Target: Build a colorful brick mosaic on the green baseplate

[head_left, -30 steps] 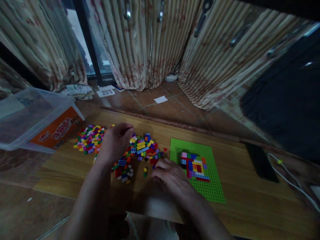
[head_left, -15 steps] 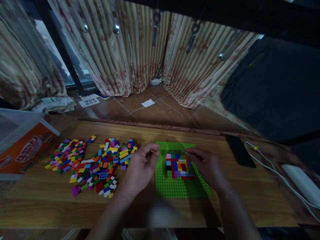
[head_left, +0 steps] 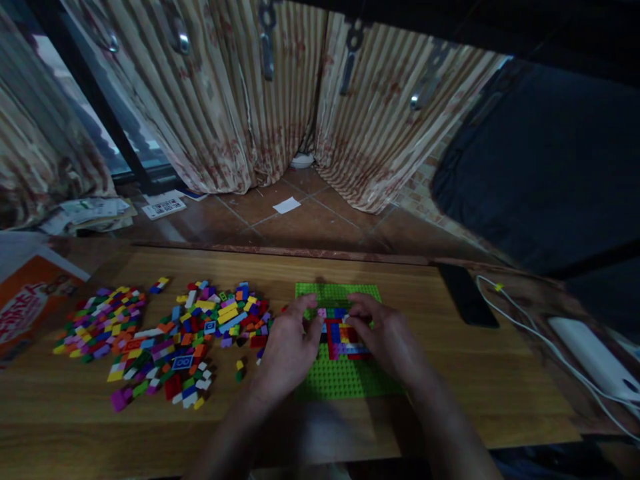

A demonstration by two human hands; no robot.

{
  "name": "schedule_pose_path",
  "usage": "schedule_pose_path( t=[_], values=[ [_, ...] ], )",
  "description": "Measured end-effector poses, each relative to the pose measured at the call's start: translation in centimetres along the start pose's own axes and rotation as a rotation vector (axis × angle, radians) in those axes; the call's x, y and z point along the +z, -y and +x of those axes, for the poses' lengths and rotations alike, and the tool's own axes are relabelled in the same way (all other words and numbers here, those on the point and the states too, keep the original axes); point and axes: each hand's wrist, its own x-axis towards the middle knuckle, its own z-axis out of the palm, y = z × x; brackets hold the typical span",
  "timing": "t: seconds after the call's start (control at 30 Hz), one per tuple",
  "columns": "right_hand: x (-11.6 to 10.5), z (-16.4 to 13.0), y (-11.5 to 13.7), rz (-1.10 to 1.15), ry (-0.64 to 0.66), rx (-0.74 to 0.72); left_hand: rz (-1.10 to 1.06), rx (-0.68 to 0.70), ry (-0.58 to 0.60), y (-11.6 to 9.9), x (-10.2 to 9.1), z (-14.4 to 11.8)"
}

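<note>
Head: left hand [head_left: 287,350], right hand [head_left: 397,343] over baseplate [head_left: 340,383] edges; grip unclear; room toward phone [head_left: 469,295].

A wooden table [head_left: 490,380] offers open passage between the green board [head_left: 347,380] and the phone [head_left: 467,297] at right. Loose bricks [head_left: 163,350] crowd the left. The left hand [head_left: 290,350] and right hand [head_left: 393,337] obstruct the board's sides; a gap runs between their wrists.

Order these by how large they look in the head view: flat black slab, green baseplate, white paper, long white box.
1. Green baseplate, though partly covered.
2. Flat black slab and long white box: too alike to rank.
3. White paper, clearly smallest.
</note>
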Motion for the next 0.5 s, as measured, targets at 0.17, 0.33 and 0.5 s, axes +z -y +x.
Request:
schedule_pose_path(
  t=[0.17, 0.33, 0.5],
  values=[
    [0.36, 0.37, 0.16, 0.013, -0.003, -0.026, -0.005, -0.011, 0.026, -0.03, 0.00, 0.08],
    [0.40, 0.57, 0.10, 0.021, -0.025, -0.030, 0.027, -0.002, 0.029, 0.17, 0.00, 0.02],
    [0.41, 0.62, -0.12, 0.048, -0.012, 0.007, 0.058, -0.018, 0.040, 0.31, 0.01, -0.09]
  ],
)
